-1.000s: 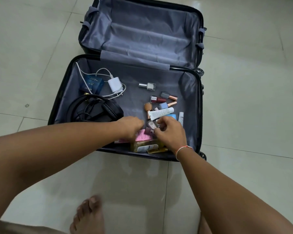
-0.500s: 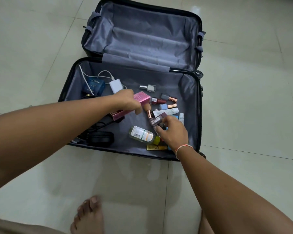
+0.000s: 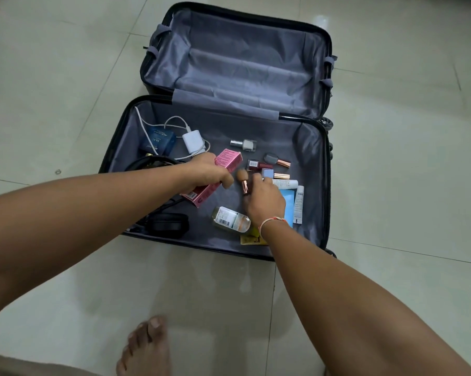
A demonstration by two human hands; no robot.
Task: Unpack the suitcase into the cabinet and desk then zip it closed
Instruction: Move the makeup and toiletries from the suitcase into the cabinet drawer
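The floor (image 3: 66, 77) is made of large pale tiles (image 3: 405, 185) with thin dark joints between them, and it is glossy, so it shows soft reflections. One bare foot (image 3: 147, 348) stands on the floor at the bottom edge, toes pointing up in the view. A piece of beige cloth (image 3: 17, 367) shows in the lower left corner, near the foot

Both arms reach forward and down. The left hand (image 3: 207, 172) grips a pink box (image 3: 223, 169); the right hand (image 3: 265, 202) curls, knuckles up.
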